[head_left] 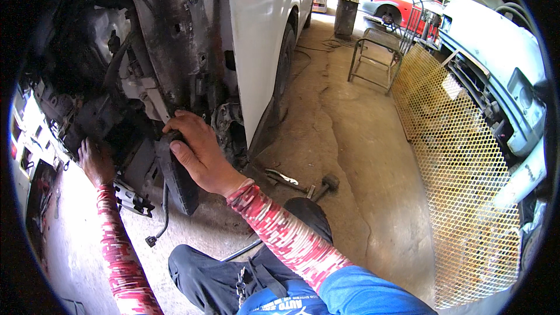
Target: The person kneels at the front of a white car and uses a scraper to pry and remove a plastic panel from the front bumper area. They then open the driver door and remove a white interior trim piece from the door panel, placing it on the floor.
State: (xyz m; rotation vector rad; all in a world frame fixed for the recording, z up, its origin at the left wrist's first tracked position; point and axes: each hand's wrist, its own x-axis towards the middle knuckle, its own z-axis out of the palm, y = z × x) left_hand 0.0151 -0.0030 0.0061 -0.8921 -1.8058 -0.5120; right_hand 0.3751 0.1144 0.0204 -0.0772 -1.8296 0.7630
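Observation:
In the wheel well of a white vehicle (256,46), dark metal parts and hoses are exposed. My right hand (195,151) is closed round the upper end of a long black part (182,189) that hangs downward, with the thumb on its near side. My left hand (96,160) lies farther left on dark undercarriage parts (81,122), fingers stretched out and partly in shadow. Below, a black cable (165,210) hangs down to a connector (151,240), beside a perforated metal bracket (131,201).
Hand tools, including a hammer (328,184), lie on the concrete floor by my knee. To the right, a yellow mesh panel (455,192) leans along a pale car body (496,58). A metal stool (373,52), a pillar (349,6) and a red car (405,9) stand farther back.

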